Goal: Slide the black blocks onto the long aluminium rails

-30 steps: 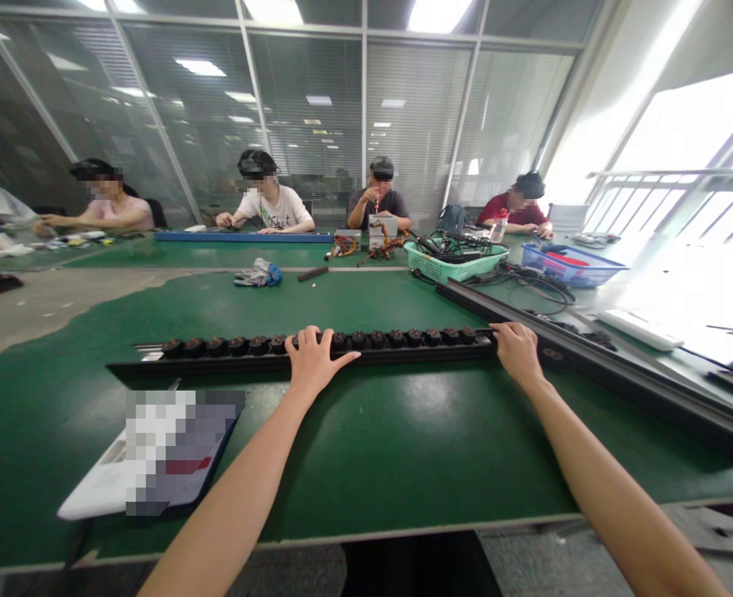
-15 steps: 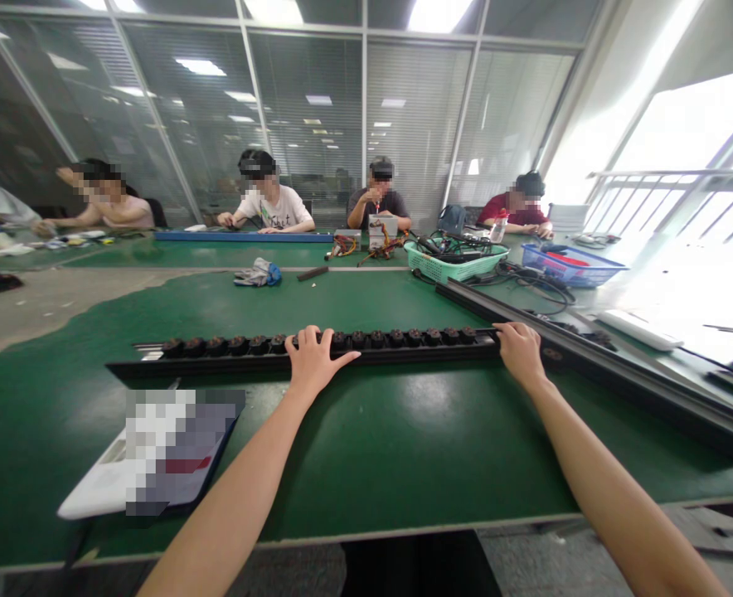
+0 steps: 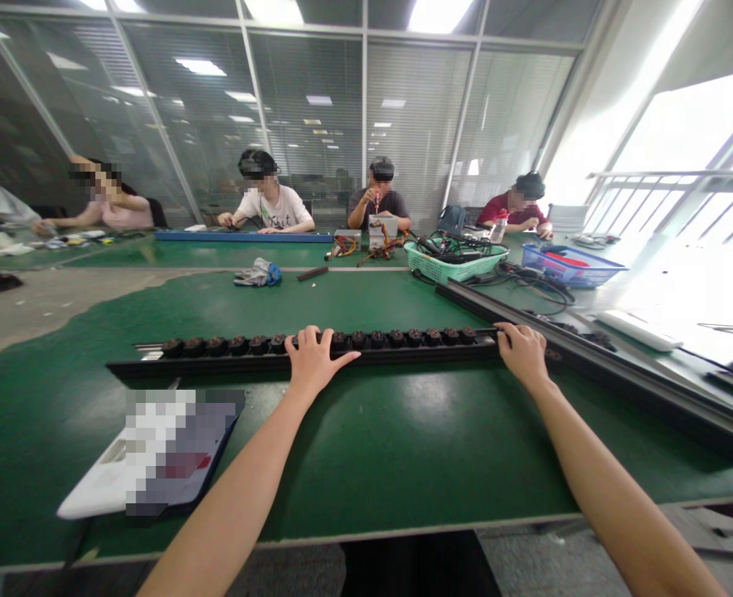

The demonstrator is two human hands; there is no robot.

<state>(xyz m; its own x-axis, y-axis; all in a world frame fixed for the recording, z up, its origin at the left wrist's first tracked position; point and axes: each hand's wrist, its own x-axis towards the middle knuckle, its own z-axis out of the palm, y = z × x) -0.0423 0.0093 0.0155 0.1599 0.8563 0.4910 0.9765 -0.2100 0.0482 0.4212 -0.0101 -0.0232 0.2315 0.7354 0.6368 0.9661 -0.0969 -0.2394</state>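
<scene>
A: Where does your work lie?

B: The black rail (image 3: pixel 404 356) lies lengthwise in front of you on the green table (image 3: pixel 404 464), its right end close to a second rail (image 3: pixel 640 394) that slants off to your right.

A: How far along are you?

B: A row of round black parts (image 3: pixel 377 339) fills most of the rail, so that much looks done. The short stretch by your right hand (image 3: pixel 524 354) shows none — whether anything is left to do there, I can't tell.

A: And your grip?

B: Your left hand (image 3: pixel 313 361) holds the rail near mid-row, fingers curled over the parts, thumb along the near side. Your right fingertips bend together at the rail's right end — whether they pinch it, or some small piece, is too small to make out.
</scene>
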